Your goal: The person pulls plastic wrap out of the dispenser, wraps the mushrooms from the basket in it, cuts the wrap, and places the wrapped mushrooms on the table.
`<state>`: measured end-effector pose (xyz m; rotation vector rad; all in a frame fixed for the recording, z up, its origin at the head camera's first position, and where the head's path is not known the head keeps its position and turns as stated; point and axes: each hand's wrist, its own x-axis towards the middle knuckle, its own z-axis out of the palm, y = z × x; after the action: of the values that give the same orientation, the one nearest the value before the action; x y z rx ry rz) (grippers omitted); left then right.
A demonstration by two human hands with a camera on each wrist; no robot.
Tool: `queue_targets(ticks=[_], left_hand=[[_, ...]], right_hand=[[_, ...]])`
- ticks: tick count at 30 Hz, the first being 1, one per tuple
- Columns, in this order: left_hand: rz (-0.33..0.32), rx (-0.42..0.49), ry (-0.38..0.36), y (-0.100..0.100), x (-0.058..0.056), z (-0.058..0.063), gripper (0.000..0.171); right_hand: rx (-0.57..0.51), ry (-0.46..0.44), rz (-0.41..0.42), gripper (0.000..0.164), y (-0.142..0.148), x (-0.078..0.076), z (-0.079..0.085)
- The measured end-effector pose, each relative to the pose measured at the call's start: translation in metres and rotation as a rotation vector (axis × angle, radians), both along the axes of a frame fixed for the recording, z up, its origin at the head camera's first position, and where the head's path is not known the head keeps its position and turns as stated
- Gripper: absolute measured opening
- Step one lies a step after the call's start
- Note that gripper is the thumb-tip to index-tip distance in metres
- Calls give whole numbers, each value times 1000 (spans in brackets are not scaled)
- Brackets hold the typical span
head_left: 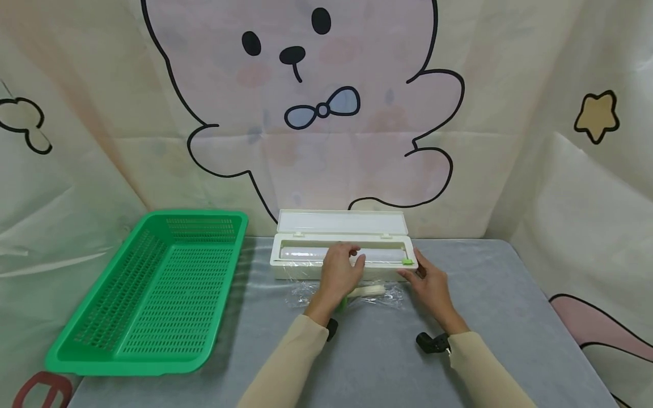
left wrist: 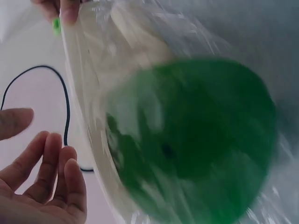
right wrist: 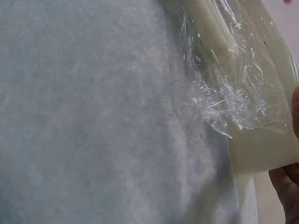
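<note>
Your dispenser box point(head_left: 377, 274) sits midway along the back edge of the counter point(head_left: 388, 362), its white lid point(head_left: 342, 222) raised on the far side and a pale roll point(head_left: 382, 254) lying inside. Your right grip point(head_left: 431, 284) grasps the box's right end, just beside the green slider point(head_left: 407, 262), thumb at the front. Your left grip point(head_left: 340, 271) is released above the roll, fingers loosely bent and apart from the thumb. Clear film point(head_left: 393, 296) covers the box's front, a pale stalk point(head_left: 368, 291) and a green thing point(left wrist: 224, 130), blurred in the left wrist view. Your green basket point(head_left: 138, 367) stands at the counter's left edge.
</note>
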<state>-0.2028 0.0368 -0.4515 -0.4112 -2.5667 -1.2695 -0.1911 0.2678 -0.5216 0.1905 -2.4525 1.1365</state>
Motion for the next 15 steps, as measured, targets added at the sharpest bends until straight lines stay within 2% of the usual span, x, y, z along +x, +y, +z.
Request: queue_targets(ticks=[3, 5, 8, 11, 15], left_hand=[[-62, -5, -31, 14, -4, 0, 26], [-95, 14, -79, 23, -8, -1, 29], [-118, 28, -128, 37, -13, -4, 32], [-95, -2, -132, 50, -15, -7, 36], [-9, -51, -80, 64, -15, -10, 42]], right_hand=[[-20, -14, 4, 74, 2, -1, -1], [-32, -12, 15, 73, 3, -1, -1], [-49, -14, 30, 71, 5, -1, -1], [-59, -17, 29, 70, 6, -1, -1], [-63, -24, 21, 71, 6, -2, -2]])
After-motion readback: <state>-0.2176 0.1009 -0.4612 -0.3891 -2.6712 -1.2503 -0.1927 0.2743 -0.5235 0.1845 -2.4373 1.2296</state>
